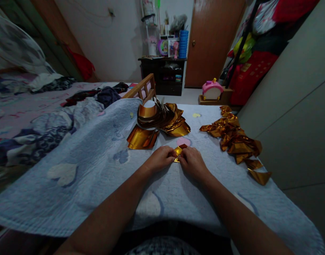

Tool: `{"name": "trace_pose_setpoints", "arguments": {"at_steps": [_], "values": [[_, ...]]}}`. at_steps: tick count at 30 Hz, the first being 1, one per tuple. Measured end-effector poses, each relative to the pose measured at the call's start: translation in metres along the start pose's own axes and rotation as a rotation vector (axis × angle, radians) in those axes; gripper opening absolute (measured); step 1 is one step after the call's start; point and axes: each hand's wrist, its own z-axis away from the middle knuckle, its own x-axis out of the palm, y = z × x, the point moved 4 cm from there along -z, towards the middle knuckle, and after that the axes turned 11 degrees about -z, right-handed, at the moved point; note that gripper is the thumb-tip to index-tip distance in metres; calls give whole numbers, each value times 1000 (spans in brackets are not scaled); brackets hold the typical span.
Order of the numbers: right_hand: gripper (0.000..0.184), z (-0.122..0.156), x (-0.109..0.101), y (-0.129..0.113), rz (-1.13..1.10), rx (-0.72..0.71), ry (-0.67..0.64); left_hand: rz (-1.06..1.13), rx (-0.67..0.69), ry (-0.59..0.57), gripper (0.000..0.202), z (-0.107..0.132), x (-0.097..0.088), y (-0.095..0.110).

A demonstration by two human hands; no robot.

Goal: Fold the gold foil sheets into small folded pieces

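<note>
A small piece of gold foil paper (177,151), partly folded, is pinched between both hands low over the cloth. My left hand (162,157) grips its left side, fingers closed. On its right side, the thumb and fingers of my right hand (191,161) are closed too. Just beyond the hands lies a curled stack of gold foil sheets (162,118), with some sheets fanned toward me (142,137). To the right spreads a heap of folded gold foil pieces (233,134). My fingers hide much of the held piece.
A pale blue quilted cloth (98,184) with heart shapes covers the surface. Behind it rises a wooden rail (141,86). Rumpled clothes (80,109) lie on the bed at left. A pink toy (212,90) sits on a box beyond, near the closed door (212,42).
</note>
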Motion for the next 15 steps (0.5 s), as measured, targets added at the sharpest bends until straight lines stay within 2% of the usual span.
{"name": "trace_pose_setpoints", "arguments": {"at_steps": [10,15], "values": [[10,-1,0,5,-103,-46,-37,-20,-6,9,15,-1,1,-1],[10,-1,-1,6,-105,-44,-43,14,-11,0,8,0,1,-1]]}}
